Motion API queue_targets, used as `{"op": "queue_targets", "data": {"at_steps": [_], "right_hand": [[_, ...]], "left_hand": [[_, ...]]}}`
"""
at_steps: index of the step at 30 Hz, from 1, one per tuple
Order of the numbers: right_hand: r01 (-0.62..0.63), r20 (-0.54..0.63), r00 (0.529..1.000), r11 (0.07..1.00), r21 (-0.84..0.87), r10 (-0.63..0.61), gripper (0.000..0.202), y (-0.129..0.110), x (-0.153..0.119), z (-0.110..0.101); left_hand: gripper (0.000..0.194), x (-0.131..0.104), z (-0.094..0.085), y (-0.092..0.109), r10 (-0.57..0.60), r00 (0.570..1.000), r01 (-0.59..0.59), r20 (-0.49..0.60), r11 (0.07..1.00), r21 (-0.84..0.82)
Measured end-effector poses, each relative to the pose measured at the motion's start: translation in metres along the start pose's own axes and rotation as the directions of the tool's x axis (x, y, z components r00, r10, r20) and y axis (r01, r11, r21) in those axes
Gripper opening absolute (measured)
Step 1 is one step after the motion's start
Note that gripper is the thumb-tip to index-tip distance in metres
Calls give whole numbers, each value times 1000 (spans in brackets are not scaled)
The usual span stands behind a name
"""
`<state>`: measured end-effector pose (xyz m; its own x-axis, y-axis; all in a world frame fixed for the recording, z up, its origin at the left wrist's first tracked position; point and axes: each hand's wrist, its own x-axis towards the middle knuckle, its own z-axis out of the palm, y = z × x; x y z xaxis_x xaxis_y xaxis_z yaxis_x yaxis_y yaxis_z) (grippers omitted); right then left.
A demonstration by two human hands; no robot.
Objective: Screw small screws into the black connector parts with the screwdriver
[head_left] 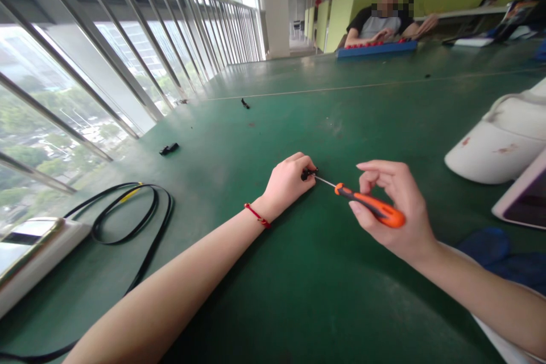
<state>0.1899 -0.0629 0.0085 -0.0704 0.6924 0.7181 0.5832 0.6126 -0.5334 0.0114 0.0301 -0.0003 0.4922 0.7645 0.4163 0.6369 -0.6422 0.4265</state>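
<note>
My left hand (290, 177) is closed on a small black part (307, 173) just above the green tabletop. Its fingers partly cover the part, so I cannot make out its kind. An orange and black screwdriver (370, 205) slants down to the left, its thin metal shaft reaching the black part. Whether the tip sits in a screw is too small to tell. The screwdriver's handle lies loosely in my right hand (398, 205), against the palm and thumb, with the other fingers curled and raised off it.
Two small black pieces, a nearer one (169, 149) and a farther one (244, 103), lie on the table (256, 131). A looped black cable (168, 210) and a white device (38, 250) are at left. A white container (499, 139) stands right. Across the table sits a person (384, 23) behind a blue tray (377, 49).
</note>
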Motion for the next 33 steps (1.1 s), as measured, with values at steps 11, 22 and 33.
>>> {"op": "queue_targets", "data": {"at_steps": [11,22,33], "right_hand": [[-42,0,999,998,-53,42,27,0,-1,0],[14,-6,1000,996,-92,-14,21,-1,-1,0],[-29,58,998,997,-67,33,13,0,0,0]], "left_hand": [[11,-1,1,-1,-2,1000,2,-1,1000,-1],[11,0,1,-1,-6,1000,6,2,1000,-6],[10,0,0,1,-14,1000,14,4,999,31]]}}
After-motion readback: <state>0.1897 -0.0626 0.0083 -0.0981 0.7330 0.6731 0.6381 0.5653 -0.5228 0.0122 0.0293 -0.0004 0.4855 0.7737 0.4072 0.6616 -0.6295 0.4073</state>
